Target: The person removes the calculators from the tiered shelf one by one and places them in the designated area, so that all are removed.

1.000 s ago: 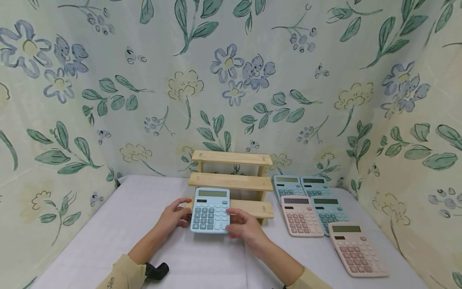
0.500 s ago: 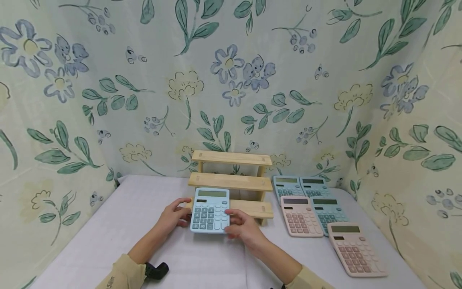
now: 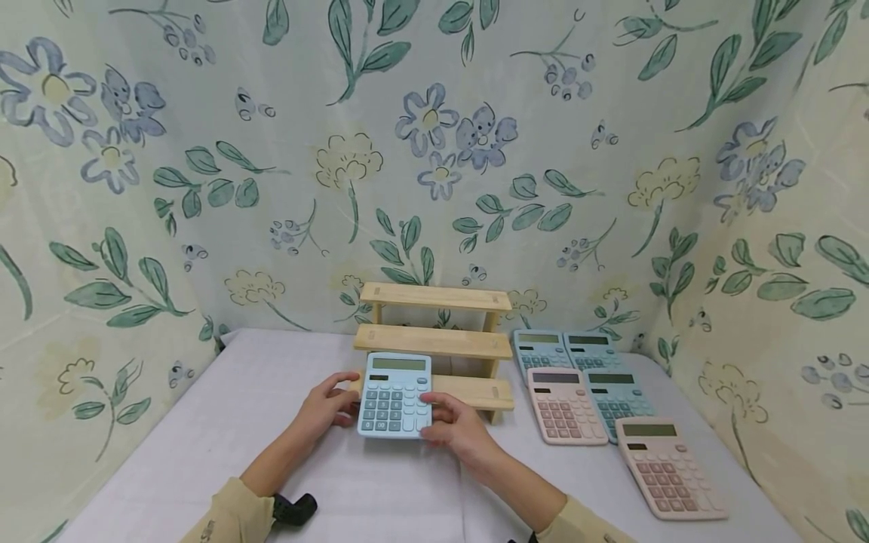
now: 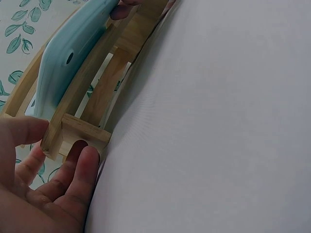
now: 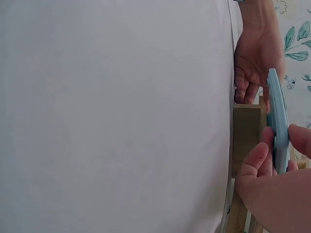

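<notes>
A light blue calculator [image 3: 394, 396] leans face up over the lowest tier of a three-tier wooden stand [image 3: 434, 341]. My right hand [image 3: 465, 430] pinches its right edge, thumb on one face and fingers on the other, as the right wrist view shows. My left hand [image 3: 326, 406] grips the left end of the lowest board [image 4: 73, 104], with the index finger or thumb against the board's end and other fingers curled beneath. In the left wrist view the calculator's edge [image 4: 65, 68] rises just behind that board. The two upper boards bear nothing.
Right of the stand lie several calculators: blue ones [image 3: 614, 388] at the back, a pink one [image 3: 569, 407] partly over a blue one, and another pink one [image 3: 672, 467] nearer the front. A white cloth [image 3: 400, 498] covers the table; a floral curtain [image 3: 434, 226] hangs behind.
My right fingertips have shifted very slightly left over the calculator's right edge. My left hand, the calculator and the stand stay nearly still.
</notes>
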`<state>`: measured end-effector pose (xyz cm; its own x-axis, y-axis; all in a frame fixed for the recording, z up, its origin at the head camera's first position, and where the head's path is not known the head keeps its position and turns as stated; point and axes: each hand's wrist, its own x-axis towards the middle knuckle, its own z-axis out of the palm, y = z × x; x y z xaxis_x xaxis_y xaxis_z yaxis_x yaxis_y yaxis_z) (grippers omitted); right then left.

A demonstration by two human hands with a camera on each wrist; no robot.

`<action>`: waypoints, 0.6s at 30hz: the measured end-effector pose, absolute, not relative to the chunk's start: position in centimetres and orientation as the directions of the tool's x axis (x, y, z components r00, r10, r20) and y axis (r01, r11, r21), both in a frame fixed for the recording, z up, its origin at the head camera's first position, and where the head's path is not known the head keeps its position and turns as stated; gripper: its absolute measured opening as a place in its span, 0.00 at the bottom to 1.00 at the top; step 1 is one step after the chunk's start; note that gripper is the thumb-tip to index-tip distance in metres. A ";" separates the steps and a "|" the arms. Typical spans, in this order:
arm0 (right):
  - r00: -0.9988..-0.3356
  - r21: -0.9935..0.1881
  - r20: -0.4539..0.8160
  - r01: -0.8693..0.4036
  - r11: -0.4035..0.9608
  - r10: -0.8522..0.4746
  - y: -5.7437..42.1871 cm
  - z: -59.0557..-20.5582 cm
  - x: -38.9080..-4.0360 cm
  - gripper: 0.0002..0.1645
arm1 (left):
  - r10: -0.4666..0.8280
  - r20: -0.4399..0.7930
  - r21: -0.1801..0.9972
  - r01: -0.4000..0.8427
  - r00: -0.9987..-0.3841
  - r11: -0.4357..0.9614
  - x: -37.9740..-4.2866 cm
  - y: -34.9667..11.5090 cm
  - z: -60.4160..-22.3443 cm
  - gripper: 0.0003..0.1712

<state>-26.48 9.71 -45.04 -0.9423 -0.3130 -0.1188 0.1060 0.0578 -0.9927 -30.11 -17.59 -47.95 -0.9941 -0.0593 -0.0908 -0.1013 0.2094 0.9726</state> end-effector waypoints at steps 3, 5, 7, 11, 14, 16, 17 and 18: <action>-0.940 -0.993 -0.118 0.107 0.053 -0.319 9.8 -45.1 -26.5 0.36 | -0.062 -0.090 0.972 -0.101 -0.994 0.210 -30.1 -17.6 -48.0 0.24; -0.940 -0.993 -0.120 0.107 0.057 -0.320 9.8 -45.0 -26.4 0.36 | -0.062 -0.089 0.973 -0.101 -0.994 0.210 -30.1 -17.6 -48.0 0.24; -0.940 -0.992 -0.121 0.105 0.066 -0.319 9.7 -45.0 -26.4 0.36 | -0.062 -0.090 0.973 -0.101 -0.994 0.209 -30.1 -17.6 -48.0 0.24; -0.940 -0.992 -0.119 0.100 0.076 -0.321 9.7 -44.9 -26.4 0.36 | -0.060 -0.090 0.973 -0.101 -0.994 0.207 -30.1 -17.6 -48.0 0.24; -0.939 -0.993 -0.109 0.092 0.067 -0.325 9.8 -45.0 -26.4 0.35 | -0.059 -0.089 0.973 -0.100 -0.994 0.210 -30.1 -17.6 -48.1 0.24; -0.939 -0.994 -0.101 0.086 0.060 -0.329 9.9 -45.0 -26.4 0.34 | -0.059 -0.089 0.972 -0.100 -0.994 0.211 -30.1 -17.6 -48.1 0.24; -0.938 -0.995 -0.098 0.083 0.058 -0.332 9.9 -45.0 -26.4 0.33 | -0.059 -0.089 0.972 -0.100 -0.994 0.212 -30.1 -17.6 -48.1 0.24; -0.937 -0.995 -0.095 0.081 0.057 -0.335 9.9 -45.1 -26.4 0.32 | -0.060 -0.089 0.972 -0.100 -0.994 0.212 -30.1 -17.6 -48.2 0.24</action>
<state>-26.42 9.93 -45.07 -0.9374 -0.3348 -0.0953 0.0809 0.0567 -0.9951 -30.11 -17.64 -48.16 -0.9942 -0.0599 -0.0892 -0.1000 0.2119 0.9722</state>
